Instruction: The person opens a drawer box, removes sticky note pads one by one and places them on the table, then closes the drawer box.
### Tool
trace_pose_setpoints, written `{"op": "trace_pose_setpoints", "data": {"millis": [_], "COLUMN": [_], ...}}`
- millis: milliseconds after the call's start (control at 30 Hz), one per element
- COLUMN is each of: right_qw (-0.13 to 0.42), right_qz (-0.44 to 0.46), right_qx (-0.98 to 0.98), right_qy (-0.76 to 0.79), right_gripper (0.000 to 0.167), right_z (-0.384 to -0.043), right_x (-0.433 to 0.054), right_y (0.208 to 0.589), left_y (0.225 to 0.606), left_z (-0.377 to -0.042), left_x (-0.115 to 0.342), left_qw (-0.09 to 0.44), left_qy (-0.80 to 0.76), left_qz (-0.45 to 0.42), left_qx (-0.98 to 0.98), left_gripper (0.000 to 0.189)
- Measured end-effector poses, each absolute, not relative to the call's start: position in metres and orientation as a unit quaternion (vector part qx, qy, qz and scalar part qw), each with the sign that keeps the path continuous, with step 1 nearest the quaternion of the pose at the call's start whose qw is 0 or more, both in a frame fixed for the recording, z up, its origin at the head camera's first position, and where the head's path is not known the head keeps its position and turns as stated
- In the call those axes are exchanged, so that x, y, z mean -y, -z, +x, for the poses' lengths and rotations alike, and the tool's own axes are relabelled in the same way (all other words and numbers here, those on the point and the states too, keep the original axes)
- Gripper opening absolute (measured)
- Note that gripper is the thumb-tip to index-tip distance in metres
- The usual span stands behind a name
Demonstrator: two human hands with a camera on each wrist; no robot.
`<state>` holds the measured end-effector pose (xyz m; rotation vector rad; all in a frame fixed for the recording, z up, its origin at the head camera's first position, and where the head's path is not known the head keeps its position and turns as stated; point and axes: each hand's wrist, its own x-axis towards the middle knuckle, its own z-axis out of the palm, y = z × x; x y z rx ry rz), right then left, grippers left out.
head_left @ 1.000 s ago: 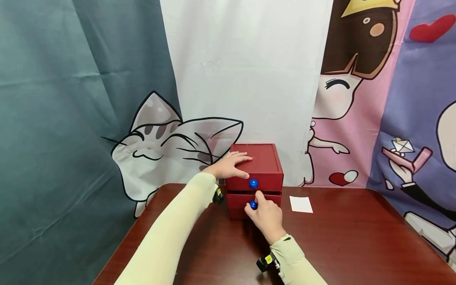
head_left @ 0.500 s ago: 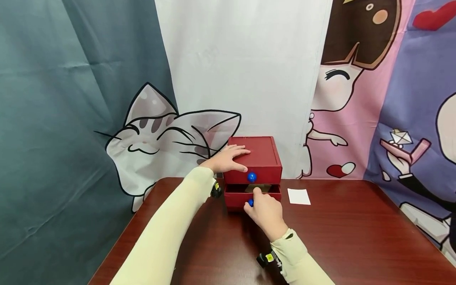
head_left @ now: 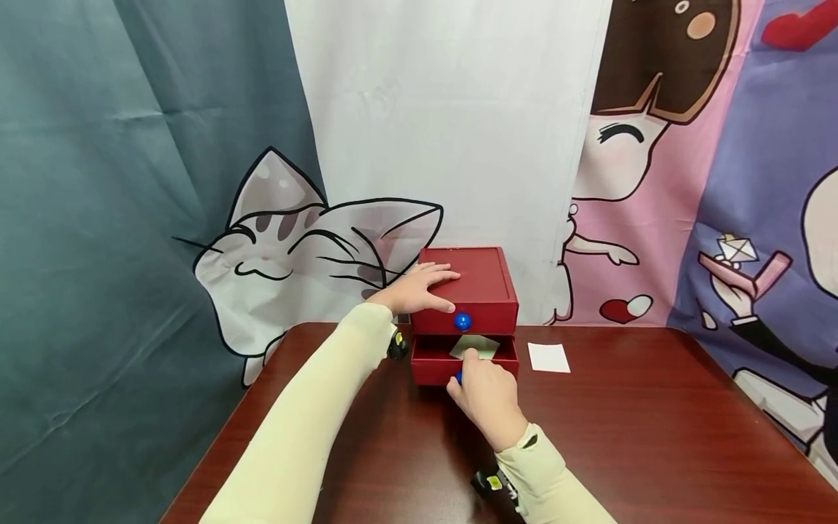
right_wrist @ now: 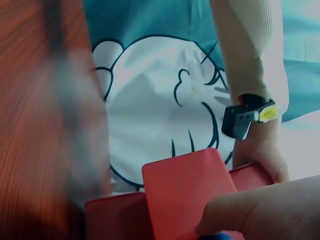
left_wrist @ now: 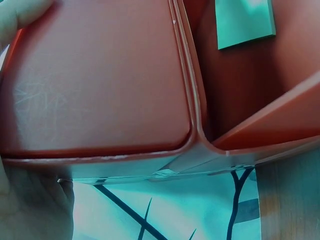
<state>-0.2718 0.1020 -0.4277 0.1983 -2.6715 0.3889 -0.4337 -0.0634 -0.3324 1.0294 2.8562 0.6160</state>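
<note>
A red two-drawer box (head_left: 468,280) stands at the back of the table. My left hand (head_left: 417,288) rests on its top left edge, fingers spread and fairly straight. Between thumb and forefinger, my right hand (head_left: 487,397) pinches the blue knob (head_left: 459,378) of the lower drawer (head_left: 432,373), mostly hiding the knob. That drawer is pulled partway out. Inside it lies a pale square pad (head_left: 483,345), which the left wrist view also shows as a thin greenish pad (left_wrist: 245,25). The upper drawer, with its own blue knob (head_left: 463,322), is closed.
A white square of paper (head_left: 548,357) lies on the brown table (head_left: 622,422), right of the box. Behind the table hangs a printed curtain (head_left: 458,145), close to the back of the box. Both wrists wear small black cameras.
The lower drawer has slid out toward me with my right hand on its knob, bringing the pale pad into view. My left hand has stayed on top of the box. The head view has tilted slightly.
</note>
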Motion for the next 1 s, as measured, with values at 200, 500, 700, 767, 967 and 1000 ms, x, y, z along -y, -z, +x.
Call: {"op": "trace_pose_setpoints", "data": {"millis": [200,500,700,767,967,1000], "right_qw": [0.235,0.248,0.255,0.253,0.218,0.21], "right_qz": [0.079,0.097,0.099,0.098,0.102,0.104], "right_qx": [0.963,0.961,0.96,0.961,0.969,0.971], "right_qy": [-0.105,-0.079,-0.06,-0.056,-0.054,-0.054], "right_gripper": [0.036,0.031,0.035,0.036,0.039,0.041], "right_z": [-0.262,-0.246,-0.238,-0.237,-0.233,-0.232], "right_x": [-0.099,-0.097,-0.096,-0.095,-0.094,-0.095], "right_y": [0.424,0.417,0.414,0.413,0.408,0.407], "left_y": [0.333,0.334,0.333,0.332,0.331,0.332], "left_z": [-0.435,-0.437,-0.437,-0.436,-0.433,-0.433], "left_x": [0.063,0.063,0.063,0.063,0.064,0.065], "left_qw": [0.021,0.017,0.019,0.019,0.018,0.018], "left_qy": [-0.202,-0.205,-0.207,-0.208,-0.209,-0.209], "left_qz": [0.332,0.335,0.336,0.337,0.336,0.336], "left_qx": [-0.921,-0.92,-0.919,-0.918,-0.918,-0.918], "left_gripper": [0.077,0.076,0.076,0.075,0.075,0.075]}}
